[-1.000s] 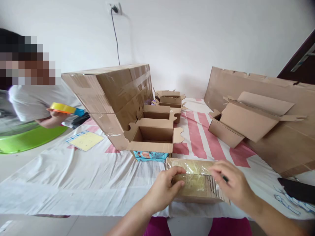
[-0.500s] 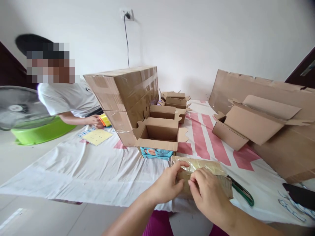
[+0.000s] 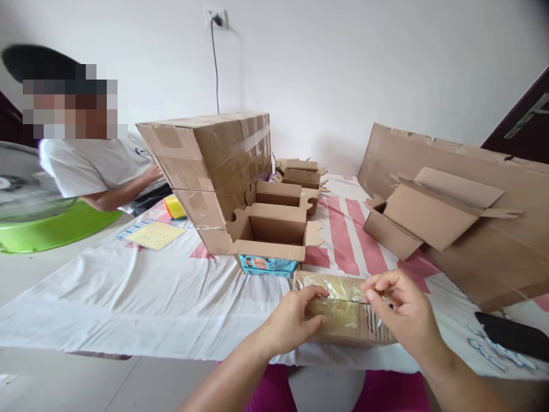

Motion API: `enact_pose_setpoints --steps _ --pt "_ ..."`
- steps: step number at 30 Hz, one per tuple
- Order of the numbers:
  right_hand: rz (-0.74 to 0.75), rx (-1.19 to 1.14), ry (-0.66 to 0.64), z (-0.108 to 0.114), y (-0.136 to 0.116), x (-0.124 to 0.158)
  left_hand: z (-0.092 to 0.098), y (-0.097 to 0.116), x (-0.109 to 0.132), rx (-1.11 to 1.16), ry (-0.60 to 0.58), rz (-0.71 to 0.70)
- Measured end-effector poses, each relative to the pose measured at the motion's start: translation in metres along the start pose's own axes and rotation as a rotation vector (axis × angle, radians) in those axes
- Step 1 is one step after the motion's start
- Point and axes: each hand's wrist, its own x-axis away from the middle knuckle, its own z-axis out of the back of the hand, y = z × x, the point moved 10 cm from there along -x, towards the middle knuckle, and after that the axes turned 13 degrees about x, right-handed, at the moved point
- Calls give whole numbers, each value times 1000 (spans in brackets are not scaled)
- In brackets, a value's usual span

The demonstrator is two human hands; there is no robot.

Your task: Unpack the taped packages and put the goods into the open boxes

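Observation:
A small closed cardboard box [image 3: 341,312] wrapped in shiny clear tape lies on the white and red cloth [image 3: 141,292] just in front of me. My left hand [image 3: 291,326] grips its left end, thumb on top and fingers round the side. My right hand [image 3: 401,312] rests on its right part with thumb and forefinger pinched together above the top face, where the tape seam runs. What the pinch holds is too thin to make out.
Open small cartons [image 3: 270,234] stand behind the box beside two stacked large sealed cartons [image 3: 210,154]. An open carton [image 3: 424,214] and flat cardboard sheets [image 3: 493,240] lie right. A black object [image 3: 510,335] sits at right. Another person [image 3: 98,171], a fan [image 3: 21,183], green basin [image 3: 55,229] and yellow tape roll [image 3: 175,207] are left.
My right hand has slid from the middle of the box back to its right part and pinches above the top. The person at left set the tape roll down and reaches behind the cartons.

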Motion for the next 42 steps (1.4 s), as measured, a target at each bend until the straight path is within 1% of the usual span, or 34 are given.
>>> enact_pose_setpoints --steps 3,6,9,11,13,15,18,19,21,23,24,26,28,29,31,36,38,40,42 --pt "92 184 -61 -4 -3 22 -1 1 -3 4 22 10" --pt "257 377 -150 -17 -14 38 -1 2 -6 -13 37 24" --pt "426 484 -198 -32 -28 47 -1 4 -7 -29 42 28" --pt "492 525 -203 -41 -34 50 -1 5 -8 -34 43 23" --pt "518 530 -199 -47 -37 49 -1 5 -9 -43 41 22" --pt "522 496 -190 -48 -36 46 0 3 -9 -54 36 36" --pt "514 418 -162 -36 -30 37 0 -2 -8 -64 22 66" --pt "517 404 -170 -32 -28 34 0 -2 -8 -65 19 72" --pt "544 408 -239 -30 -24 33 -1 -3 -8 -67 14 78" --pt "613 441 -302 -32 -25 36 -3 -3 -9 -70 1 84" --pt "661 459 -301 -32 -27 38 -4 -3 -9 -71 -8 88" --pt "752 493 -261 -33 -33 43 -6 -3 -10 -68 -24 96" --pt "809 506 -218 -36 -37 46 -6 -2 -10 -63 -29 98" --pt "816 500 -204 -38 -37 46 -6 -2 -10 -63 -27 94" --pt "774 458 -162 -39 -36 42 -5 -1 -10 -66 -23 86" --pt "516 358 -48 -35 -19 25 -5 -1 -9 -55 -19 90" --pt "446 357 -5 -31 -12 23 -4 0 -9 -55 -7 75" --pt "417 337 -2 -28 -9 22 -3 0 -9 -59 4 65" --pt "411 310 -63 -29 -8 22 -3 -2 -9 -57 3 71"
